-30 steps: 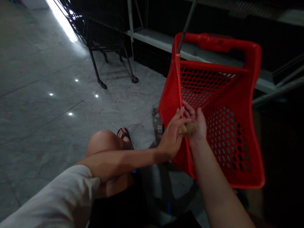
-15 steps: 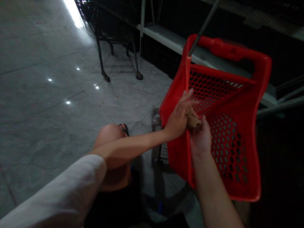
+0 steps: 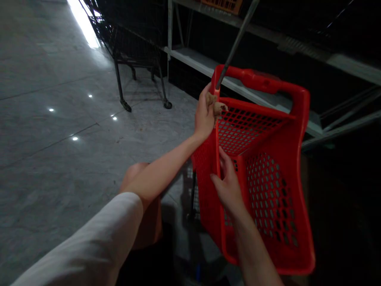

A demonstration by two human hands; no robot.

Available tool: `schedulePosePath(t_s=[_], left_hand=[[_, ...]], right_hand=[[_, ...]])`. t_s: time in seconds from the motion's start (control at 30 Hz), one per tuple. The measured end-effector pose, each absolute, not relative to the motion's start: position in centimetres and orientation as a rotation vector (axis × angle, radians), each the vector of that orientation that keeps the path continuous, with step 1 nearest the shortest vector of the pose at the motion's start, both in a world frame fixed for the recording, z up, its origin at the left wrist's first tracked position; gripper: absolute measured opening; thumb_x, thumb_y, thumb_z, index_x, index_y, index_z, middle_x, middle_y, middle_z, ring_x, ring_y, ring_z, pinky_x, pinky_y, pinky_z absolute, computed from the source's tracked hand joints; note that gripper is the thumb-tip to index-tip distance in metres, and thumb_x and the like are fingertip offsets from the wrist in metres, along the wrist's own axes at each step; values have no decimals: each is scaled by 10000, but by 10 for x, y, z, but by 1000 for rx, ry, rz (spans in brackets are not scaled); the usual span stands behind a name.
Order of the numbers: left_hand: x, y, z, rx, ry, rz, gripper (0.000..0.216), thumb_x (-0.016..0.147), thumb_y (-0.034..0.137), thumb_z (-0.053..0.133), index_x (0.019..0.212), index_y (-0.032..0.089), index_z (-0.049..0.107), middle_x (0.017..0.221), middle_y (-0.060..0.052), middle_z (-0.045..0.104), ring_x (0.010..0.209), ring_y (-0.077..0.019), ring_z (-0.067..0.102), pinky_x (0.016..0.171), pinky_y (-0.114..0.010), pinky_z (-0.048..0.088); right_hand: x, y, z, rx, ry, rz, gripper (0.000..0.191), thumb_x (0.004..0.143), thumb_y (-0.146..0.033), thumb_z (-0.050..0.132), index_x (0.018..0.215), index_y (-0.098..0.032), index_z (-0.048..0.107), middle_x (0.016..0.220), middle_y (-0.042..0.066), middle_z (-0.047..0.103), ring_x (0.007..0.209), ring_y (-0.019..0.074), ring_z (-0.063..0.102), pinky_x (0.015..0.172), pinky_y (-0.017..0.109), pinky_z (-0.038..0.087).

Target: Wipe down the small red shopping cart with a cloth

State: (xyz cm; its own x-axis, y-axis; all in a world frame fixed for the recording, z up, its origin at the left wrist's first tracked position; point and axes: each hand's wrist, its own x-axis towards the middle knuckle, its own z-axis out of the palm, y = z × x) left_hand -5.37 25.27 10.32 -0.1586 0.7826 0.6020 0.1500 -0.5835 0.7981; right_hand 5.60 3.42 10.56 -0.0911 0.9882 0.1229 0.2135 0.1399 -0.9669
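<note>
Your left hand (image 3: 204, 115) is up at the top corner of the red basket (image 3: 268, 190), on the side nearest you, with its fingers clenched around a small tan cloth (image 3: 216, 106) and pressing it against the basket's rim. The cloth sits just below the point where a grey pole (image 3: 236, 41) meets the basket's red handle (image 3: 262, 81), and part of it pokes out past your fingers over the mesh wall.

Your right hand (image 3: 228, 184) is lower down on the same near edge of the basket. Its fingers curl over the rim and grasp it, thumb on the outer face and the other fingers inside.

The basket is tilted, its open side facing up and toward you, and its walls are pierced with holes.

Your bare knee (image 3: 135, 174) shows just left of the basket. Farther left and beyond the basket, a dark wire cart (image 3: 131, 43) stands on the grey tiled floor (image 3: 59, 159). Behind the basket run pale shelves (image 3: 196, 59).
</note>
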Motion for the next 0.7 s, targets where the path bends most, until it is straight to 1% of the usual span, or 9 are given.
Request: schedulePosePath(t_s=[0.1, 0.17, 0.23, 0.3, 0.37, 0.47, 0.53, 0.6, 0.7], left_hand=[[-52, 197, 91, 1593, 989, 1900, 605, 997, 120, 342, 1595, 211, 334, 1672, -66, 430, 1532, -193, 422, 1333, -479, 309], [-52, 158, 77, 1683, 942, 1839, 584, 1000, 129, 378, 1576, 225, 384, 1700, -78, 388, 1569, -218, 385, 1334, -521, 302], [-53, 123, 60, 1904, 817, 1714, 608, 1021, 121, 352, 1613, 258, 336, 1763, -64, 263, 1631, -215, 270, 1329, -527, 314], [-51, 100, 48, 2211, 646, 1526, 602, 1046, 123, 336, 1630, 266, 314, 1777, -55, 224, 1650, -181, 202, 1326, -455, 338], [-48, 91, 47, 2463, 590, 1304, 549, 1068, 148, 334, 1609, 230, 375, 1767, -58, 261, 1653, -157, 158, 1327, -385, 332], [-46, 103, 67, 2567, 828, 1193, 498, 1092, 200, 294, 1562, 195, 459, 1746, -49, 317, 1655, -154, 110, 1331, -419, 313], [-49, 119, 87, 2524, 1052, 1240, 504, 1096, 211, 281, 1568, 262, 452, 1737, -12, 337, 1650, -162, 137, 1327, -499, 304], [-56, 134, 105, 2531, 1140, 1248, 510, 1093, 214, 313, 1559, 369, 450, 1712, 40, 385, 1630, -159, 232, 1325, -535, 292], [-68, 146, 123, 2620, 1092, 1308, 491, 1095, 234, 363, 1529, 433, 478, 1656, 66, 477, 1585, -141, 356, 1333, -499, 285]], right_hand=[[69, 39, 103, -1181, -1532, 1118, 872, 765, -105, 585, 1598, -287, 403, 1685, 37, 424, 1555, 208, 416, 1299, 437, 369], [82, 45, 101, -1167, -1544, 1174, 877, 760, -132, 617, 1594, -297, 402, 1698, 39, 403, 1568, 222, 395, 1309, 453, 339], [98, 52, 102, -1191, -1553, 1230, 871, 749, -168, 670, 1572, -309, 421, 1706, 46, 391, 1580, 235, 374, 1315, 463, 312], [116, 57, 107, -1247, -1562, 1277, 854, 739, -217, 739, 1535, -322, 449, 1714, 57, 376, 1586, 242, 362, 1306, 463, 321], [134, 61, 116, -1310, -1564, 1327, 835, 734, -236, 779, 1501, -340, 466, 1714, 62, 377, 1576, 235, 384, 1274, 445, 377], [155, 61, 130, -1365, -1558, 1423, 797, 708, -190, 784, 1440, -333, 505, 1617, 87, 524, 1465, 236, 542, 1142, 413, 524], [163, 57, 137, -1400, -1560, 1443, 742, 684, -188, 778, 1382, -299, 552, 1453, 107, 673, 1282, 261, 689, 989, 413, 610], [166, 51, 139, -1481, -1588, 1290, 593, 715, -240, 733, 1296, -268, 617, 1279, 98, 765, 1103, 271, 760, 888, 419, 630], [163, 40, 137, -1796, -1733, 695, 373, 837, -353, 629, 1192, -265, 703, 1089, 73, 806, 952, 282, 771, 845, 431, 602]])
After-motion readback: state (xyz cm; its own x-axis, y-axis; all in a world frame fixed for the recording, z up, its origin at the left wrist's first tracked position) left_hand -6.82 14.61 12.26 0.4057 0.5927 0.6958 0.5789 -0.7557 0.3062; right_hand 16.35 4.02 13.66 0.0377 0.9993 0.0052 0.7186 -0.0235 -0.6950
